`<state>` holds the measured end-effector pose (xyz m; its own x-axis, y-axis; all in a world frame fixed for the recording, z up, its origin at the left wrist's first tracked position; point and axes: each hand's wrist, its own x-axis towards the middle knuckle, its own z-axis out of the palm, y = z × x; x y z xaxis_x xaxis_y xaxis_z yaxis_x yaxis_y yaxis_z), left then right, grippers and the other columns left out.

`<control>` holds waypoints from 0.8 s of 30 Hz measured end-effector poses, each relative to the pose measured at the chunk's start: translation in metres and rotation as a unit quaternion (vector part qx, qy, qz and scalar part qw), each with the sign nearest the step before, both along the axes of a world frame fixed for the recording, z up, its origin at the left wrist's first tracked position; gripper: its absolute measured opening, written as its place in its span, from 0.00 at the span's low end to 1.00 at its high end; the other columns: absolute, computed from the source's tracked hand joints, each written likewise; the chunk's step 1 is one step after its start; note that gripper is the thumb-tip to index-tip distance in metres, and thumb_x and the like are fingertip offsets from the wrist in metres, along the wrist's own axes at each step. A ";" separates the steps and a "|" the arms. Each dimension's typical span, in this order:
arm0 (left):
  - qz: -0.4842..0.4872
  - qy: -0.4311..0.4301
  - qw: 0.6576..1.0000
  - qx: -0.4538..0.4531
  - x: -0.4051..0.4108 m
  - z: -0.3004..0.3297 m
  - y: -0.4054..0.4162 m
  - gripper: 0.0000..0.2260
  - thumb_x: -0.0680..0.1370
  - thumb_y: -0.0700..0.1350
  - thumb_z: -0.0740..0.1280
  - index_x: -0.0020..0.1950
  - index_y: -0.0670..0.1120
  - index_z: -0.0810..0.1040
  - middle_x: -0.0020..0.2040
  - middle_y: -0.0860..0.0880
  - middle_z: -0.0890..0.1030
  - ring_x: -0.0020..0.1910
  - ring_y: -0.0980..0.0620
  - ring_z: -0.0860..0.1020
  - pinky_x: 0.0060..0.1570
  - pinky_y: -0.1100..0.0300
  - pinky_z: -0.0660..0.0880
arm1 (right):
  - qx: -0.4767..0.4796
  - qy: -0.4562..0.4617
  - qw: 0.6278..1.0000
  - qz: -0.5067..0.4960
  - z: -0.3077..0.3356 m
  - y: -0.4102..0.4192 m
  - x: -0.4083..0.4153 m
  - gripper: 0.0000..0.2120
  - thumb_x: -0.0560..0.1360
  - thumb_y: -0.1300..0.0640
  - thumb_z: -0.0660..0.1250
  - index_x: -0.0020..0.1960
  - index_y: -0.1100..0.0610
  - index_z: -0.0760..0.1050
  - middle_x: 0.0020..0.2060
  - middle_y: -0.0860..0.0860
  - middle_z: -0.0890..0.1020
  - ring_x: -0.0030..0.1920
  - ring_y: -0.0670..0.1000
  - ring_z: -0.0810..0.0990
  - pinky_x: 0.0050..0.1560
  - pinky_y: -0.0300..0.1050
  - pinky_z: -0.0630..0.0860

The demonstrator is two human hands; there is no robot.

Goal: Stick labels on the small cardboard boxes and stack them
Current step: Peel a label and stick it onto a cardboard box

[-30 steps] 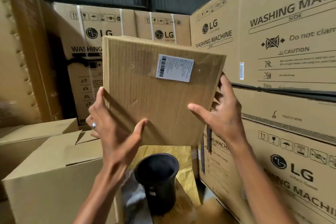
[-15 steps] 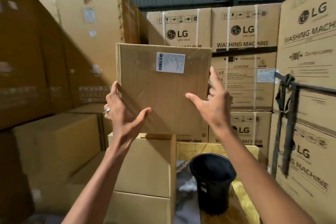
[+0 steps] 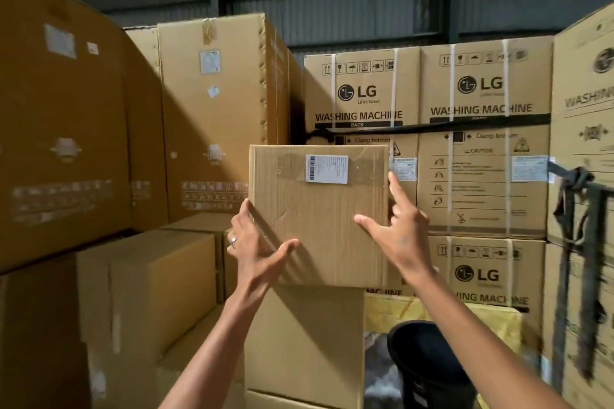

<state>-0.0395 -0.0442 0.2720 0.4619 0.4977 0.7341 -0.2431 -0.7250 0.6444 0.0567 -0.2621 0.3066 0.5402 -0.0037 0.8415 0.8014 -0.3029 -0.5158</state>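
Warehouse cartons now fill the left — we've swung there. Left hand [image 3: 257, 247] and right hand [image 3: 397, 234], fingers splayed flat, press the labelled small box [image 3: 319, 216] above the stack [image 3: 304, 342] — placement next.

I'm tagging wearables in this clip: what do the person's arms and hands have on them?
Both forearms are bare, with no sleeve in view and no gloves or watch. The left hand wears one silvery ring on a finger. The right hand shows no jewellery.
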 end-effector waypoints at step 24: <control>-0.118 -0.076 0.970 0.201 0.033 0.080 0.087 0.50 0.64 0.65 0.75 0.81 0.61 0.54 0.80 0.43 0.51 0.77 0.40 0.59 0.70 0.36 0.63 | -0.026 -0.048 0.974 -0.222 0.001 0.082 -0.020 0.52 0.67 0.48 0.80 0.82 0.50 0.55 0.76 0.58 0.59 0.74 0.60 0.63 0.72 0.60 0.69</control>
